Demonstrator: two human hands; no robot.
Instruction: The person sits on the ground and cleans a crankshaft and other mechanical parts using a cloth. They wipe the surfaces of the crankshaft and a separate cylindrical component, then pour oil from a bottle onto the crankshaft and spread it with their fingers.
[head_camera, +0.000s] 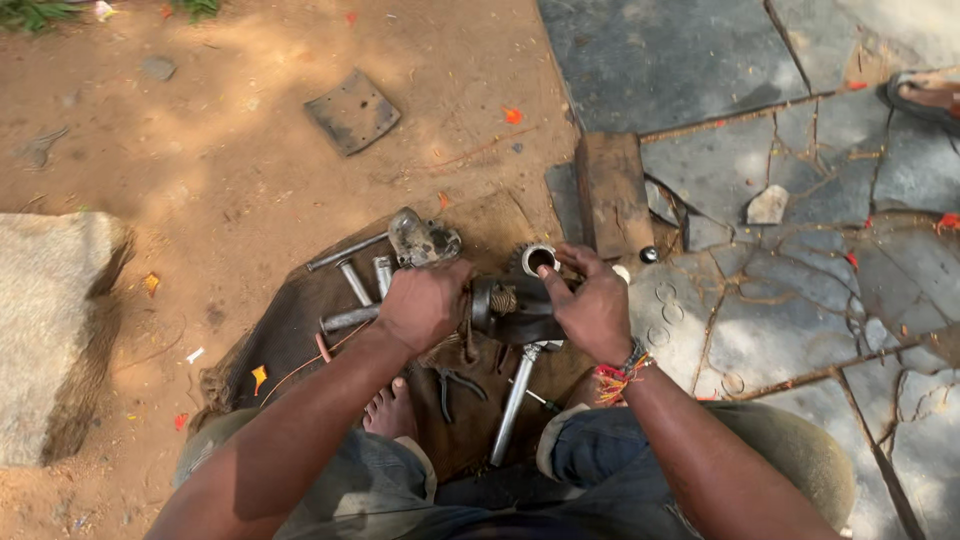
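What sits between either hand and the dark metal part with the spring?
Nothing visible. The left hand and right hand both grip the dark metal part directly, one on each side. The pliers and long metal rod lie below it, apart.

Setting: open-air, makeshift repair spot on the ground. Evidence: bare reddish dirt (230, 170) at left; cracked stone paving (800, 250) at right; burlap sack (290, 330) spread as work surface, carrying steel bolts (352, 282), pliers (455, 385) and a metal casting (422, 240); wooden block (612, 190) at upper centre.
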